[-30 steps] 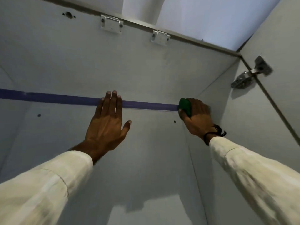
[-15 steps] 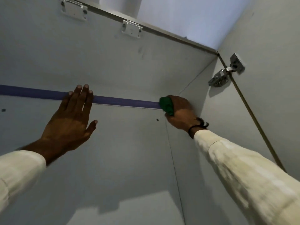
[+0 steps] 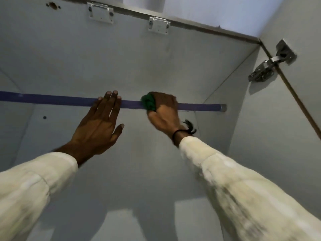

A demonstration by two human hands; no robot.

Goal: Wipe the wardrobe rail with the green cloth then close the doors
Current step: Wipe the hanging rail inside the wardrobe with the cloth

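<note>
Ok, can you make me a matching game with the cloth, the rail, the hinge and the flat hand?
Things:
1. green cloth
2. rail
3. hinge
4. left hand

Descriptions:
A. shiny metal, on the right side panel
B. open and flat, fingers across the rail
C. bunched in the right hand
D. long and purple, running across the wardrobe

Pairs: 1-C, 2-D, 3-A, 4-B

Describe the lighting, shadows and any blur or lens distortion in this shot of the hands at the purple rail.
Head view: dim, cool light inside the grey wardrobe; the metal door hinge casts a soft shadow on the side panel; arm shadows fall on the lower back panel; the cream right sleeve smears with motion blur; the purple rail looks slightly bowed by the wide lens.
</note>
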